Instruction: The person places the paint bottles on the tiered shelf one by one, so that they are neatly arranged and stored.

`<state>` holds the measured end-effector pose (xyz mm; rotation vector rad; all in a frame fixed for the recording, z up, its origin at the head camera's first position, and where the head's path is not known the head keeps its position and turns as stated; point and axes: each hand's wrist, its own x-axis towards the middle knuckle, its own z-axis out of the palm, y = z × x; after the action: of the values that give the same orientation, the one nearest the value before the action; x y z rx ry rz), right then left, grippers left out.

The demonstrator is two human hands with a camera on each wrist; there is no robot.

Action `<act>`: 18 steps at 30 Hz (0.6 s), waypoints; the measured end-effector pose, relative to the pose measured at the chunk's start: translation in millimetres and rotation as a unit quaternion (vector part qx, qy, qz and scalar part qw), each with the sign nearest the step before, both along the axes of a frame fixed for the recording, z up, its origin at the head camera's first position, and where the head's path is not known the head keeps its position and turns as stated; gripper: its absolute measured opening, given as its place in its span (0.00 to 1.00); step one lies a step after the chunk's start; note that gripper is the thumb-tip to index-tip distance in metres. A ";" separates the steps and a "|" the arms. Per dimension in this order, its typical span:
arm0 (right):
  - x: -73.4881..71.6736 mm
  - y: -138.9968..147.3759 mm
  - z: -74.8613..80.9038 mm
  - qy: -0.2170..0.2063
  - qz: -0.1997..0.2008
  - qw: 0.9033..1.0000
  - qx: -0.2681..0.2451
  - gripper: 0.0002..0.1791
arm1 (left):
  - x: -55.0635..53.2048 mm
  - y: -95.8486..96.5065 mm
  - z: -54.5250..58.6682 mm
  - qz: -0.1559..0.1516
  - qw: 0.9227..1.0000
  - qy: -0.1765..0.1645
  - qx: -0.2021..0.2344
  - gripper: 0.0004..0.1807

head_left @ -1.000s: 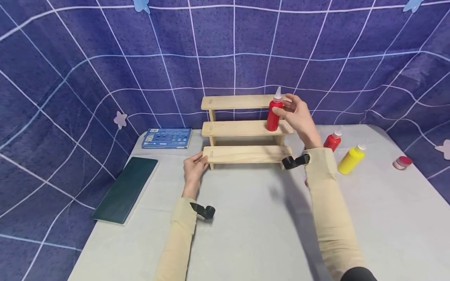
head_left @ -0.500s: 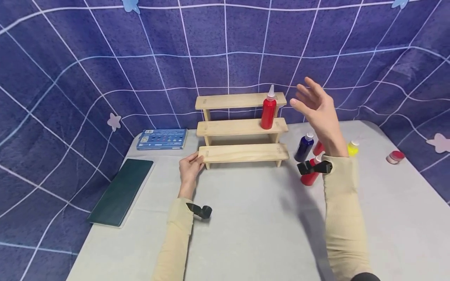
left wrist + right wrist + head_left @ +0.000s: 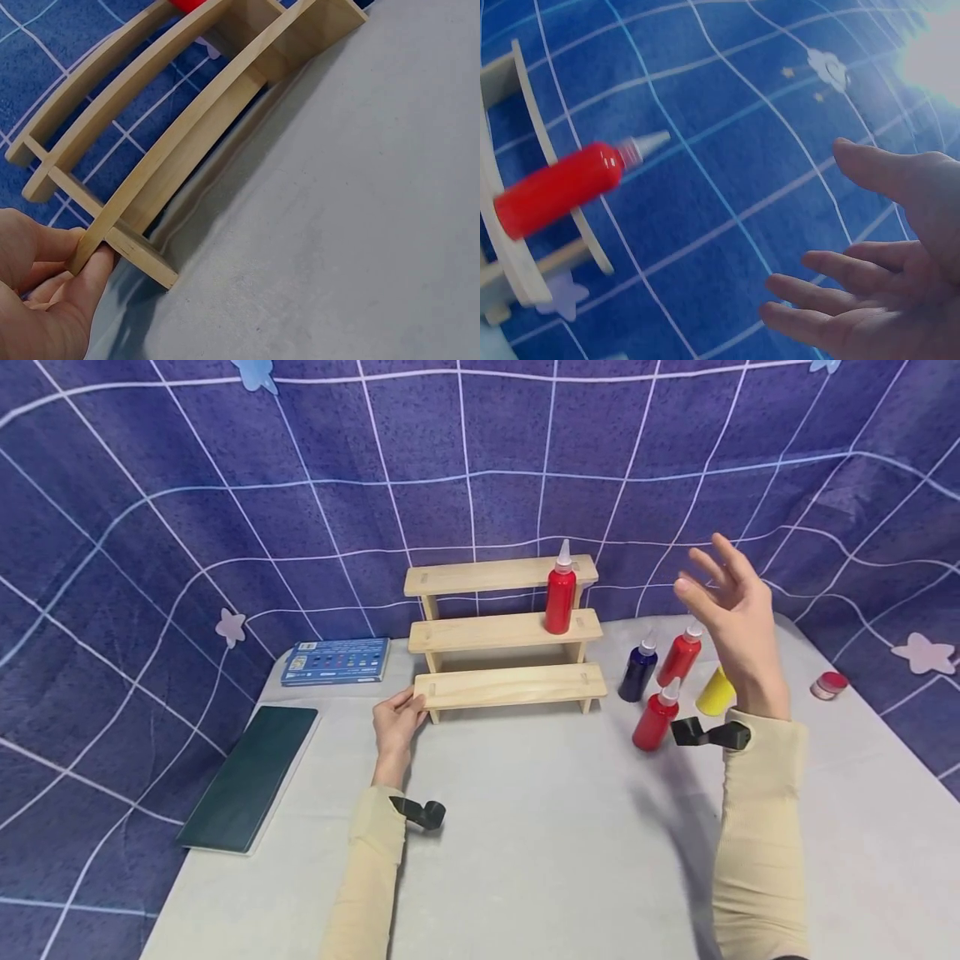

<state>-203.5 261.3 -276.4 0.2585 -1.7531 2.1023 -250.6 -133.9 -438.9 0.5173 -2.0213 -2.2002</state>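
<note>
A three-step wooden shelf [image 3: 510, 686] stands at the back of the table. My left hand [image 3: 398, 724] pinches the left end of its lowest board between thumb and fingers, as the left wrist view shows up close. One red squeeze bottle [image 3: 559, 601] with a pointed clear nozzle stands upright on the middle board, near its right end. My right hand [image 3: 742, 631] is raised in the air to the right of the shelf, fingers apart and holding nothing. In the right wrist view that bottle [image 3: 559, 190] is well away from the fingertips [image 3: 776, 313].
Right of the shelf stand a dark blue bottle [image 3: 637, 672], a red bottle [image 3: 680, 657], a nearer red bottle [image 3: 656, 720] and a partly hidden yellow one [image 3: 716, 693]. A small red-lidded jar [image 3: 828, 686] sits farther right. At left lie a blue box [image 3: 336, 661] and a dark green book [image 3: 251, 779].
My right hand has let go of the red bottle, leaving it on the middle board, and moved away to the right. The left hand has kept its hold on the shelf.
</note>
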 end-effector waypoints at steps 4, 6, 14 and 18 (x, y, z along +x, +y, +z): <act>3.6 13.1 -7.8 -0.001 -0.024 1.000 -0.004 0.41 | 0.4 -0.1 -0.3 -0.004 1.000 0.003 -0.001 0.21; 4.6 18.1 -11.5 -0.004 -0.038 0.999 -0.004 0.42 | 0.3 -0.1 -0.7 -0.001 1.000 0.006 0.003 0.21; 9.1 39.8 -27.7 -0.028 -0.096 0.995 -0.031 0.43 | -0.5 0.4 -1.3 -0.001 1.000 0.010 0.002 0.21; 10.2 48.9 -35.1 -0.064 -0.147 0.987 -0.021 0.44 | -1.2 1.3 -1.5 -0.001 1.000 0.008 0.005 0.21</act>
<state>-193.4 310.2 -311.6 -0.1438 -1.6964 1.9734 -251.7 -132.6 -440.4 0.4960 -2.0053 -2.2090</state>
